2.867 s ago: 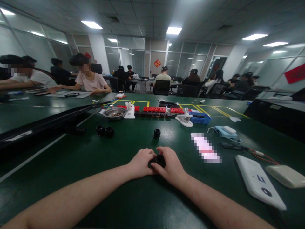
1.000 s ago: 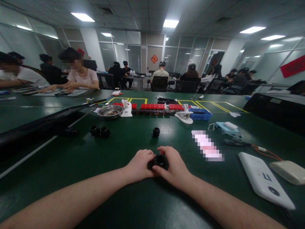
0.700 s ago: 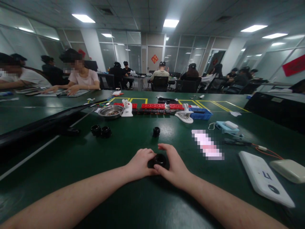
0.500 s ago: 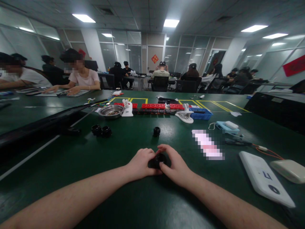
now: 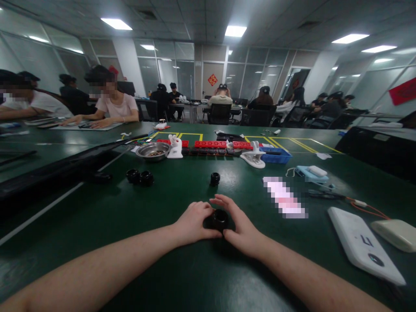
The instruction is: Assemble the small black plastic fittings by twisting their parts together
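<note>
From where I stand, the person's two bare forearms reach in across the dark green surface [image 5: 175, 277] and meet around a black ring-shaped part [image 5: 220, 218], which sits on the surface between the hands, its round opening facing up. The left hand [image 5: 195, 220] has its grip closed on the part's near-left side, fingers behind and thumb in front. The right hand [image 5: 241, 229] curves around the other side with its grip spread wide, fingertips beyond the part and thumb close to its front edge; whether that thumb touches, I can't tell. Straight ahead of the hands stands a smaller-looking black piece [image 5: 215, 179], and off to the left a pair of black pieces [image 5: 140, 177] sit side by side. Farther back are a metal bowl [image 5: 143, 154] with small bits in it, a white clip [image 5: 176, 148] just beside it, a row of red blocks [image 5: 211, 144] and a blue tray [image 5: 280, 159]. A white slab-like device [image 5: 360, 240] lies well to the right.
</note>
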A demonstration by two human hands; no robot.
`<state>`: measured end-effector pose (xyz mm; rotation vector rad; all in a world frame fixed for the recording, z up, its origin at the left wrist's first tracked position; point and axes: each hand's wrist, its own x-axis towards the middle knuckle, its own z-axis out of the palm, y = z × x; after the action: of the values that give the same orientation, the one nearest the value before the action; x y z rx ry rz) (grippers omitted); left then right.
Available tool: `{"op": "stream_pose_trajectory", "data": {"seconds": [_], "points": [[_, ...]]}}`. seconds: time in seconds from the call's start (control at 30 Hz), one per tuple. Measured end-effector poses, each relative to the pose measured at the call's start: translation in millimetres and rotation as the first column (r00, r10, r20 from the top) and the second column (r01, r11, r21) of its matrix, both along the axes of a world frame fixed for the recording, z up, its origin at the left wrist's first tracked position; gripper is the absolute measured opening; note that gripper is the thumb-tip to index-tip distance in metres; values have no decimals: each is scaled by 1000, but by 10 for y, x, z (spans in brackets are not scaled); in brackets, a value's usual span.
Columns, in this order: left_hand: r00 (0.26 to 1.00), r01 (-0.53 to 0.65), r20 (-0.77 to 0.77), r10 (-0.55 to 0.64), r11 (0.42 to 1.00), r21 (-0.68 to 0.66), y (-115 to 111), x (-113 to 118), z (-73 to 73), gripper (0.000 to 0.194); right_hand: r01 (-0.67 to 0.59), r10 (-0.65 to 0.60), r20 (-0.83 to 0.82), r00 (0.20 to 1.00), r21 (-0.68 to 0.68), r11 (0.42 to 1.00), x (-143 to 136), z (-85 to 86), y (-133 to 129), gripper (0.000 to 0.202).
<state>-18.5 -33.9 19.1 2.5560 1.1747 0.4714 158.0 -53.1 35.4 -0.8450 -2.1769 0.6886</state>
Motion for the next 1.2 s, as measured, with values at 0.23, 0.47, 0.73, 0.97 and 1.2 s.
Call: {"op": "stream_pose_trajectory", "data": {"seconds": [0.23,0.47,0.73,0.97,1.2], "points": [[1000,4,-10,-4,1000,3,-5,10,32,36,310,-311,23,950,50,949,-32,-29,14,56],[1000,0,-10,0,1000,-3,0,4,1,39,16,-16,9,1000,22,1000,-2,-4,-10,66],[1000,4,-9,-4,1000,15,2,10,-5,35,323,-325,59,944,42,945,-44,-41,31,49],[1000,2,-2,-2,1000,1,2,-1,0,37,53,-55,46,997,40,998,-20,13,-28,65],[1000,-4,-26,4,1000,9,-9,19,37,33,320,-322,57,945,29,947,-40,-67,35,54]]}}
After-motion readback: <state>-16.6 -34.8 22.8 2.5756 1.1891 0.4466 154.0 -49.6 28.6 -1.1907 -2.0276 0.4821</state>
